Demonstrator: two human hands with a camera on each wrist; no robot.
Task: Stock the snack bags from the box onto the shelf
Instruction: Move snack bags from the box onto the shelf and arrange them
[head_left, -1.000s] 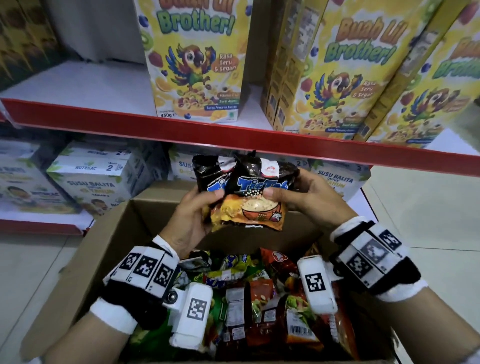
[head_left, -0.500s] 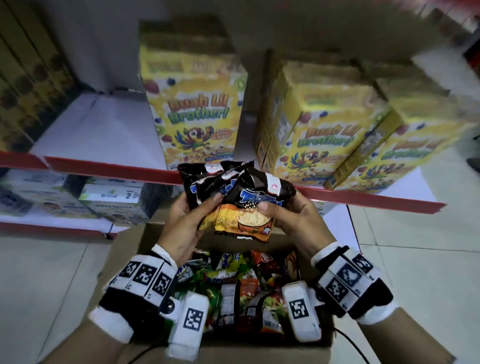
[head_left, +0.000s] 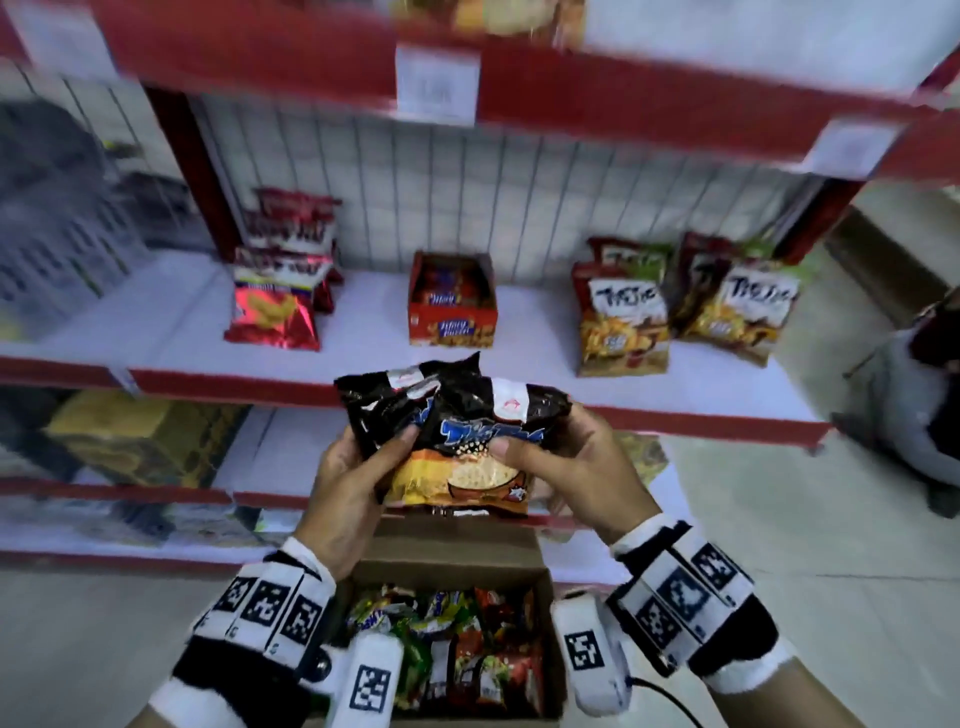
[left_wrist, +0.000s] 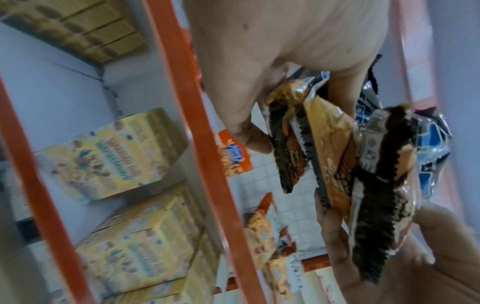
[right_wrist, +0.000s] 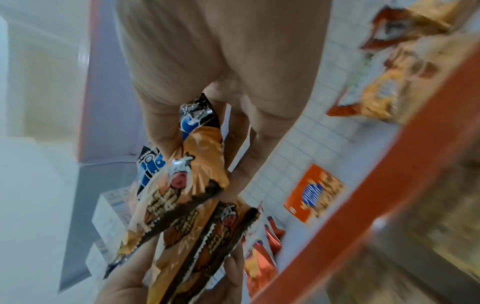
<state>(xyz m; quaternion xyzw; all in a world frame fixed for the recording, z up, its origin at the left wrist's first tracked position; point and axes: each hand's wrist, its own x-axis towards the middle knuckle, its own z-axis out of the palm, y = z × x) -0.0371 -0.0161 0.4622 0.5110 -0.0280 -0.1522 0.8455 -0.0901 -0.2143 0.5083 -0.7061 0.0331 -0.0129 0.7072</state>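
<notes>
Both hands hold a small stack of black-and-orange snack bags (head_left: 457, 441) in front of me, above the open cardboard box (head_left: 550, 639) on the floor. My left hand (head_left: 353, 478) grips the stack's left side, thumb on the front. My right hand (head_left: 566, 467) grips the right side, thumb on the front bag. The wrist views show the bags (left_wrist: 337, 164) (right_wrist: 187, 185) from below, pinched between fingers and thumbs. The white shelf (head_left: 363, 353) with a red front edge lies just beyond the bags. Several more snack bags (head_left: 457, 639) fill the box.
On the shelf stand red chip bags (head_left: 275, 291) at left, an orange display carton (head_left: 451, 301) in the middle and brown-white snack bags (head_left: 680, 306) at right. Bare shelf lies between them. A lower shelf holds yellow cereal boxes (left_wrist: 109, 156). Another person (head_left: 914, 395) crouches at far right.
The hands have lifted the stack of bags up from the box, and my view has risen from the cereal shelf to the snack shelf above it. Both grips are unchanged.
</notes>
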